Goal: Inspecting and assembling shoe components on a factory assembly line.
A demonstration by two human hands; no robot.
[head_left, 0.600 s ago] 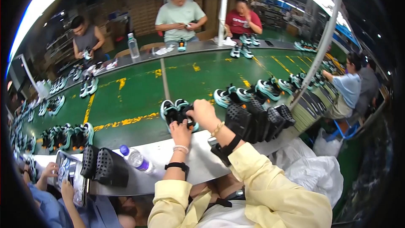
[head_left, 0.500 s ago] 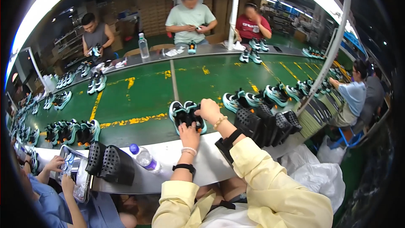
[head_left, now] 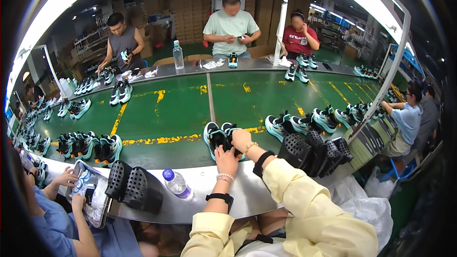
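Observation:
A pair of black and mint-green sneakers stands side by side in front of me at the near edge of the green belt. The left sneaker (head_left: 213, 139) shows its dark opening and pale sole. Over the right sneaker (head_left: 230, 127) both of my hands come together. My right hand (head_left: 242, 140) is curled, its fingers gripping at that shoe's upper; the fingertips are hidden. My left hand (head_left: 226, 159) comes from the near side, fingers bent and closed at the same shoe's collar. What the fingertips pinch there is too small to make out.
A purple-capped bottle (head_left: 178, 185) and black perforated blocks (head_left: 138, 188) stand left on the metal ledge (head_left: 254, 188); more blocks (head_left: 297, 150) are at right. Sneakers line the belt (head_left: 181, 114) both sides. A neighbour's hands (head_left: 69, 178) hold a clear-lidded case (head_left: 93, 204). Several people sit opposite.
The whole view has shifted, so the scene sits lower and to the right. My right hand has closed in nearer my left at the right sneaker. Across the belt, the left worker's hand reaches down toward shoes.

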